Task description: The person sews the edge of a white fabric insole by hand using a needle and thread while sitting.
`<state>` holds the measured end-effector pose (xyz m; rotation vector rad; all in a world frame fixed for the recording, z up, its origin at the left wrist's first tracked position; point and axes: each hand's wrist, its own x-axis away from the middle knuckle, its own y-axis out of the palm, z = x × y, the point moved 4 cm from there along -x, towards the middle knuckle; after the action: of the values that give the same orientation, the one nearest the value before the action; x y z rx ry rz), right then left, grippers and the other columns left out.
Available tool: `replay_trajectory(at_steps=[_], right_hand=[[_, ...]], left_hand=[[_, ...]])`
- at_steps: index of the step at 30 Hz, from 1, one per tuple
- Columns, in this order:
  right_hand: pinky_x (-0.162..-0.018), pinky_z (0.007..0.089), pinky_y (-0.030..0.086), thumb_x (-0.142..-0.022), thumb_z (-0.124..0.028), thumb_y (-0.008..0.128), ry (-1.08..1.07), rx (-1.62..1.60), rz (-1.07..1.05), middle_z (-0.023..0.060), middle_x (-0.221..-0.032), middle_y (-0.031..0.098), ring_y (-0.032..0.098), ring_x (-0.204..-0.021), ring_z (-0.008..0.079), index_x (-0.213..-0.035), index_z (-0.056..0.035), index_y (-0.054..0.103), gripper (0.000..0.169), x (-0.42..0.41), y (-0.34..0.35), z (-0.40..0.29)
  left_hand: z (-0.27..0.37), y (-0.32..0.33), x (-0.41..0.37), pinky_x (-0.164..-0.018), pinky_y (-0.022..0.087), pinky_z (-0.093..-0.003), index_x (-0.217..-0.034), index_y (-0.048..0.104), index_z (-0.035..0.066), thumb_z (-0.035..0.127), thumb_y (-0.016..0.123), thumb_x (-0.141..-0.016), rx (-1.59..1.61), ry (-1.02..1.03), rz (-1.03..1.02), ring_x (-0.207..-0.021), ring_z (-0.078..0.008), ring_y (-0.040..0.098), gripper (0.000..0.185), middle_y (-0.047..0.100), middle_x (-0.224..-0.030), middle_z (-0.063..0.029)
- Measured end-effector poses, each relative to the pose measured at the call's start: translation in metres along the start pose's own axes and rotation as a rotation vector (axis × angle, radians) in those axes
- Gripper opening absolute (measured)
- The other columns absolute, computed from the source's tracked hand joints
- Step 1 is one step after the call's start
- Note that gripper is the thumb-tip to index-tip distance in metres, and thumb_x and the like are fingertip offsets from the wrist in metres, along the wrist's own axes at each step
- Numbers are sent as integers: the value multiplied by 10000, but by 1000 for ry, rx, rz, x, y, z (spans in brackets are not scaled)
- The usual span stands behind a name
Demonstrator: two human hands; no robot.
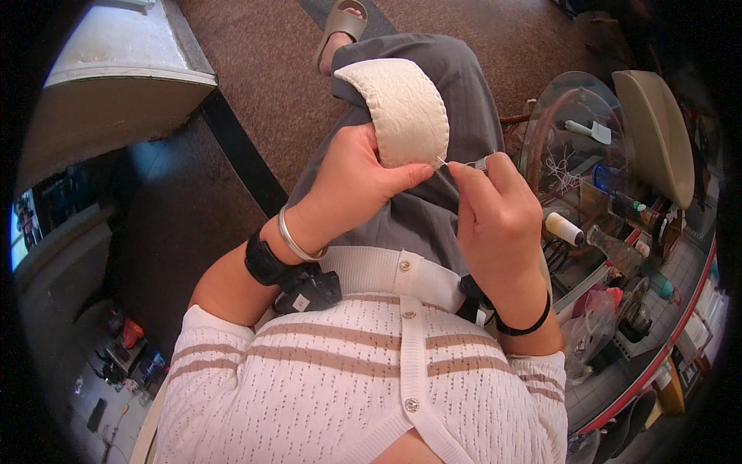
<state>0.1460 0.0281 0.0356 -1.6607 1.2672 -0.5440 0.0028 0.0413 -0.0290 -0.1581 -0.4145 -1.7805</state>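
Note:
My left hand [353, 185] holds a curved, cream-coloured padded piece [408, 113] above my lap, its thumb along the lower edge. Whip-like stitches run around the piece's rim, and its surface is softly wrinkled. At the lower right corner, my right hand [501, 214] pinches a thin pale needle or thread [442, 161] between thumb and forefinger; which of the two cannot be made out. A small pale band [481, 164] shows between the right-hand fingers. Beneath the piece are my knees in grey trousers [464, 75].
To my right stands a round glass-topped table [539, 124] with a white-handled tool [588, 131] and tangled white thread [563, 169]. Nearer lie a thread cone [563, 229], a glass bottle [614, 249] and a clear plastic bag [591, 325]. A beige chair [655, 136] is beyond.

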Motion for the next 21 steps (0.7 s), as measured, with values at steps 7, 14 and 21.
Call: replay_trajectory(at_steps=[7,14,21], right_hand=[[-512,285,444,-637,-49,544,-103,253,-77,81,-690,429,514,-630,220,-660,-32,501,52,-9,9,-12],[-507,327,447,-664,-50,584,-68,-6,39,87,-695,473,539,-627,244,-663,-34,524,61,-14,19,7],[-504,332,429,-714,-87,663,128,-358,42,109,-667,510,534,-570,276,-682,-14,542,144,-13,15,19]], left_hand=[[0,4,3,-659,477,-247,-885,628,-32,56,676,-711,-175,84,103,-758,-97,603,201,661,-837,-88],[-2,1,1,-678,478,-249,-905,623,-30,57,663,-745,-48,107,101,-791,-104,604,187,657,-861,-79],[5,4,3,-691,476,-238,-936,614,-36,52,653,-762,-58,6,22,-791,-99,594,199,648,-869,-63]])
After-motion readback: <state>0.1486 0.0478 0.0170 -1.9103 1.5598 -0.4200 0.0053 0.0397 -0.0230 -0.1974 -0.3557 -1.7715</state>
